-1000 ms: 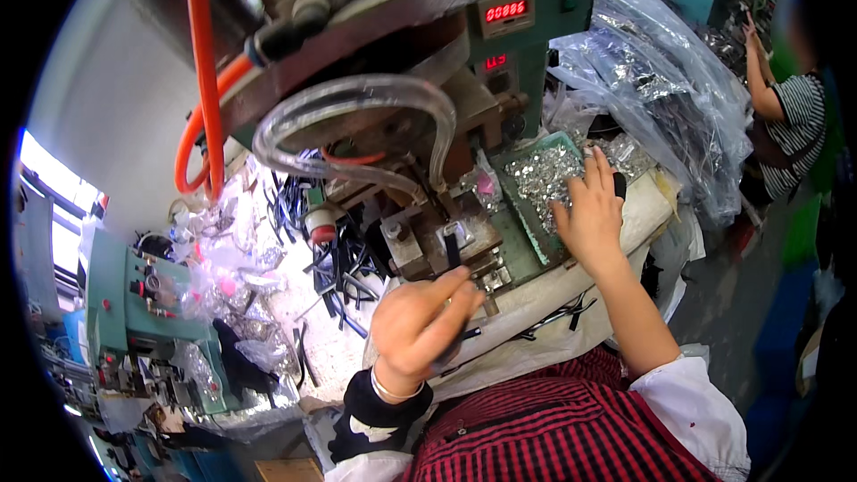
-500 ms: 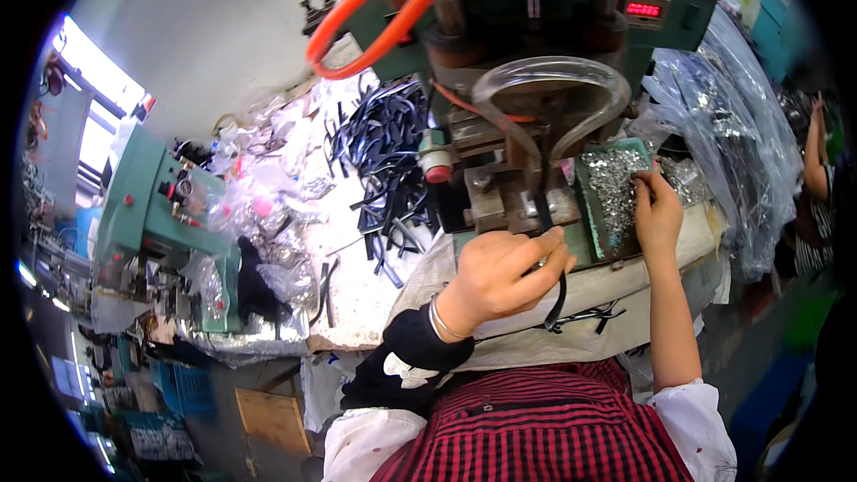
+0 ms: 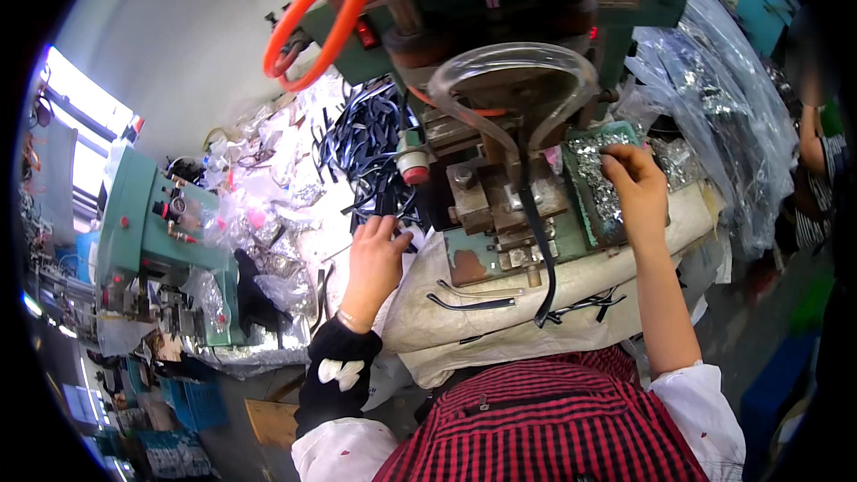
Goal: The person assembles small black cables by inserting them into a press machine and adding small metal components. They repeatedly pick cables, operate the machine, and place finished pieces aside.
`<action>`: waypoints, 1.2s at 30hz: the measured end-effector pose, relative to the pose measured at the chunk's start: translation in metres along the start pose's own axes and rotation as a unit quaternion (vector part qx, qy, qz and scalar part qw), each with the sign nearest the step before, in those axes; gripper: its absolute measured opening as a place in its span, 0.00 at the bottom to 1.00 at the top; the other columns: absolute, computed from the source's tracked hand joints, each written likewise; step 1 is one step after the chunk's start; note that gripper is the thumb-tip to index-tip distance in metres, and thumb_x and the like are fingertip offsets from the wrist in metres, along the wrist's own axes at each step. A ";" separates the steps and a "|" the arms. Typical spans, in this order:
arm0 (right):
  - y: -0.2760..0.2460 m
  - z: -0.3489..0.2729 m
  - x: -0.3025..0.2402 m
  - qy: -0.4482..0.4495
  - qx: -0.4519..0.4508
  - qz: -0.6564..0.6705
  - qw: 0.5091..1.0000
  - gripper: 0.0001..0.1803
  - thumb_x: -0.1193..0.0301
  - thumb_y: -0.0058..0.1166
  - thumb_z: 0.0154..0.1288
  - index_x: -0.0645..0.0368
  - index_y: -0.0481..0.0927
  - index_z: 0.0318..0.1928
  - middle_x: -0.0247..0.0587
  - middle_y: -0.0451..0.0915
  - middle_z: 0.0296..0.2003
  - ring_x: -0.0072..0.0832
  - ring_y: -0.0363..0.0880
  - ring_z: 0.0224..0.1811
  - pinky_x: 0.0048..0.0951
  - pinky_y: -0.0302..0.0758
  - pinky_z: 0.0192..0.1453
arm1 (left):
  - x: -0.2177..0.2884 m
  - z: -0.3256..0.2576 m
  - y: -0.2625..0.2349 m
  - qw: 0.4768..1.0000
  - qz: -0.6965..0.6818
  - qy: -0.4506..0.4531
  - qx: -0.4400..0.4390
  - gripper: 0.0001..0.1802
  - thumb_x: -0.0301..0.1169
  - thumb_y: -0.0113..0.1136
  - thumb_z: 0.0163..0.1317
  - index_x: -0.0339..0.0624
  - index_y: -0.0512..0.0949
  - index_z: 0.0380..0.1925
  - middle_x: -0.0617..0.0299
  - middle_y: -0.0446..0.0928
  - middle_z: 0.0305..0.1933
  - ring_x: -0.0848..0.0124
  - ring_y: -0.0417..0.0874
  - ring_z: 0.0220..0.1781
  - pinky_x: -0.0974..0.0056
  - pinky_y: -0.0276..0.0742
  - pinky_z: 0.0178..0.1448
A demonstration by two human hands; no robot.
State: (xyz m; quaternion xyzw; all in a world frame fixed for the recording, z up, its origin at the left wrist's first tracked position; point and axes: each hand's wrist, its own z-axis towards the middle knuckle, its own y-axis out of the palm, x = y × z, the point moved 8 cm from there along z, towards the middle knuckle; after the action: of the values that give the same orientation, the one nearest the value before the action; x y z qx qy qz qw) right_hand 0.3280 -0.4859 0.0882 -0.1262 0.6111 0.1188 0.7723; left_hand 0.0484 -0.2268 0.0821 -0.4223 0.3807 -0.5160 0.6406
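My left hand (image 3: pixel 373 261) reaches to the near edge of a heap of thin black strips (image 3: pixel 361 143), its fingertips touching them and its thumb apart. Over a green tray (image 3: pixel 580 201) of small shiny metal pieces (image 3: pixel 589 161) is my right hand (image 3: pixel 636 186), thumb and fingertips pinched together; what they hold is too small to make out. Between the hands, a long black strip (image 3: pixel 534 223) with a bent end, like a spectacle temple, sits in the metal fixture (image 3: pixel 478 201) of a green press (image 3: pixel 571 13) and hangs down over its front.
A clear hose (image 3: pixel 513 54) arches before the press, and an orange hose (image 3: pixel 330 45) loops at upper left. Loose temple-like strips (image 3: pixel 478 303) lie on the cloth (image 3: pixel 420 321) in front. Another green machine (image 3: pixel 147 223) stands left; plastic sheeting (image 3: pixel 723 89) hangs right.
My left hand has let go of the black strip at the fixture and moved left to the heap. My right hand stays at the tray of metal pieces. The view has shifted slightly.
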 end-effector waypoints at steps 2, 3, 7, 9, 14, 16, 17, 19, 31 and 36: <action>0.003 0.003 0.006 -0.004 0.001 -0.006 1.000 0.08 0.76 0.61 0.69 0.65 0.84 0.45 0.29 0.84 0.34 0.13 0.77 0.36 0.18 0.72 0.41 | -0.009 -0.002 0.035 1.000 -0.008 0.019 -0.017 0.09 0.26 0.59 0.49 0.45 0.84 0.32 0.57 0.75 0.39 0.58 0.77 0.44 0.56 0.72 0.45; -0.004 -0.001 0.012 0.010 0.017 -0.046 0.999 0.07 0.75 0.60 0.69 0.64 0.85 0.45 0.32 0.84 0.35 0.17 0.79 0.37 0.20 0.73 0.44 | -0.016 -0.004 0.036 1.000 -0.001 0.015 -0.003 0.08 0.26 0.59 0.49 0.45 0.82 0.31 0.57 0.75 0.39 0.57 0.77 0.44 0.56 0.73 0.45; -0.055 -0.028 -0.002 -0.140 0.103 -0.261 0.950 0.07 0.76 0.59 0.68 0.63 0.85 0.44 0.39 0.84 0.38 0.27 0.81 0.40 0.26 0.74 0.50 | -0.048 -0.011 0.021 0.997 -0.018 -0.055 0.045 0.06 0.22 0.61 0.52 0.41 0.80 0.31 0.55 0.76 0.36 0.54 0.79 0.41 0.54 0.75 0.42; -0.080 -0.036 0.017 -0.082 0.125 -0.199 0.969 0.07 0.76 0.59 0.68 0.63 0.85 0.45 0.38 0.85 0.39 0.26 0.81 0.40 0.26 0.74 0.51 | -0.058 -0.024 0.009 0.988 -0.047 -0.116 0.089 0.08 0.19 0.61 0.52 0.40 0.79 0.33 0.55 0.78 0.34 0.52 0.80 0.38 0.55 0.76 0.40; -0.025 -0.040 -0.045 -0.083 0.035 -0.091 0.992 0.07 0.79 0.59 0.65 0.62 0.87 0.43 0.37 0.85 0.35 0.25 0.82 0.39 0.29 0.76 0.49 | -0.029 -0.030 -0.011 0.884 -0.355 -0.274 0.131 0.09 0.18 0.63 0.61 0.35 0.79 0.41 0.62 0.80 0.32 0.75 0.81 0.28 0.70 0.75 0.33; 0.008 -0.034 -0.079 -0.192 -0.012 -0.109 0.975 0.09 0.81 0.59 0.61 0.63 0.87 0.42 0.45 0.84 0.36 0.37 0.83 0.40 0.32 0.77 0.48 | -0.002 -0.026 -0.006 0.848 -0.428 -0.302 0.081 0.09 0.17 0.65 0.61 0.34 0.79 0.42 0.62 0.78 0.31 0.77 0.81 0.28 0.71 0.76 0.33; 0.024 -0.031 -0.089 -0.223 -0.033 -0.109 0.968 0.09 0.80 0.60 0.61 0.63 0.87 0.41 0.46 0.84 0.36 0.40 0.82 0.41 0.35 0.77 0.48 | 0.008 -0.028 0.001 0.840 -0.454 -0.289 0.072 0.10 0.18 0.66 0.61 0.34 0.79 0.42 0.62 0.79 0.31 0.77 0.80 0.27 0.71 0.76 0.33; 0.049 -0.029 -0.088 -0.233 -0.051 -0.082 0.968 0.08 0.80 0.61 0.59 0.64 0.86 0.40 0.45 0.84 0.35 0.39 0.82 0.41 0.35 0.77 0.49 | 0.040 -0.028 0.000 0.886 -0.395 -0.238 0.042 0.06 0.20 0.67 0.60 0.34 0.80 0.36 0.59 0.80 0.31 0.70 0.82 0.31 0.66 0.77 0.37; 0.089 -0.047 -0.071 0.040 -0.102 0.186 0.976 0.27 0.80 0.62 0.62 0.69 0.70 0.62 0.32 0.83 0.35 0.16 0.77 0.41 0.21 0.73 0.51 | 0.057 0.080 -0.158 0.842 -0.407 -0.077 0.345 0.05 0.13 0.62 0.61 0.28 0.81 0.37 0.50 0.85 0.38 0.68 0.82 0.35 0.68 0.78 0.42; 0.074 -0.071 -0.099 -0.006 -0.129 0.160 0.979 0.26 0.81 0.56 0.62 0.62 0.74 0.62 0.46 0.83 0.45 0.34 0.81 0.55 0.33 0.74 0.60 | 0.061 0.063 -0.136 0.790 -0.486 -0.121 0.353 0.03 0.13 0.62 0.61 0.27 0.82 0.34 0.47 0.84 0.37 0.63 0.86 0.38 0.64 0.83 0.44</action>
State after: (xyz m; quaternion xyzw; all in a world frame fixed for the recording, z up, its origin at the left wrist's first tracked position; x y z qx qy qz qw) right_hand 0.2156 -0.4437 0.1655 -0.1247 0.5982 0.3190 0.7244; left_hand 0.0717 -0.2925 0.2279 -0.3555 -0.1640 -0.8025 0.4502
